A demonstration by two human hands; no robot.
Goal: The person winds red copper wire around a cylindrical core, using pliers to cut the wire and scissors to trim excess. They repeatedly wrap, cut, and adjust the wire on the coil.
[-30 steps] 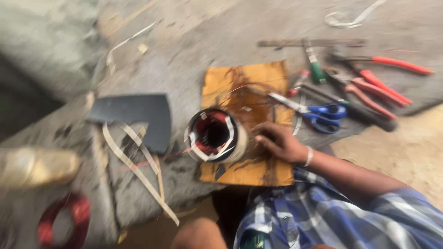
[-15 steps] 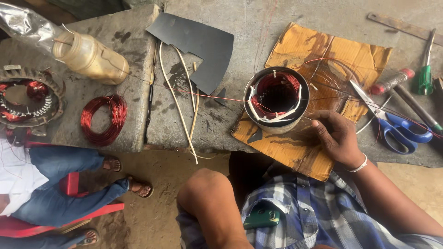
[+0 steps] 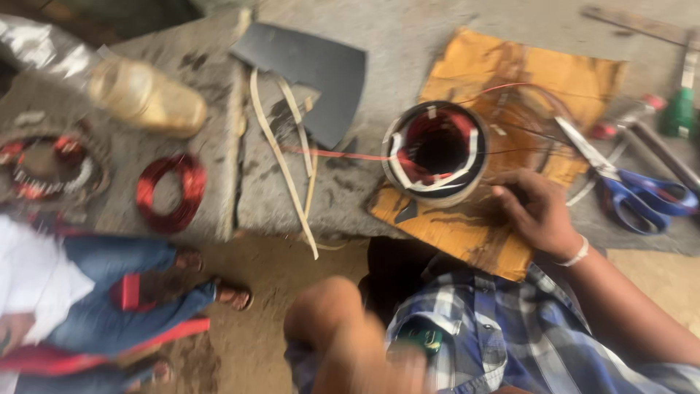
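Viewing: I watched from the head camera, looking down past a checked shirt [image 3: 503, 328]; the frame was motion-blurred.
Nearest limb: a blurred bare limb [image 3: 343, 343] crossed the bottom edge. I could not make out the left hand on it.
Right hand: the right hand [image 3: 543, 219] lay with its fingers curled on the near corner of the orange sheet [image 3: 583, 73], just right of the stator [image 3: 436, 153], fingertips at its base. I could not tell whether they pinched a wire or merely rested.
Thing in hand: the stator stood upright on the orange sheet at mid-bench, with red winding and white strips showing in its bore.
Red strand: a thin red wire [image 3: 343, 154] ran from the stator leftward across the stone slab [image 3: 350, 197].
Beside the hand: blue-handled scissors [image 3: 642, 193] lay to the right, apart from the hand.
Left of the slab: pale strips [image 3: 281, 157], a red wire coil [image 3: 171, 191] and a second wound ring [image 3: 51, 171].
Another person: legs in jeans and sandals [image 3: 109, 321] stood at lower left.
Farther back: a dark grey sheet [image 3: 306, 66], an amber bottle [image 3: 149, 98] and a green-handled tool [image 3: 679, 109].
Change: over the last second my view swung left, bringing in the coil and bottle. The right hand kept its place beside the stator, and the stator had not shifted on the sheet.
Reading: I judged the work remained at the stator, and only the head had moved.
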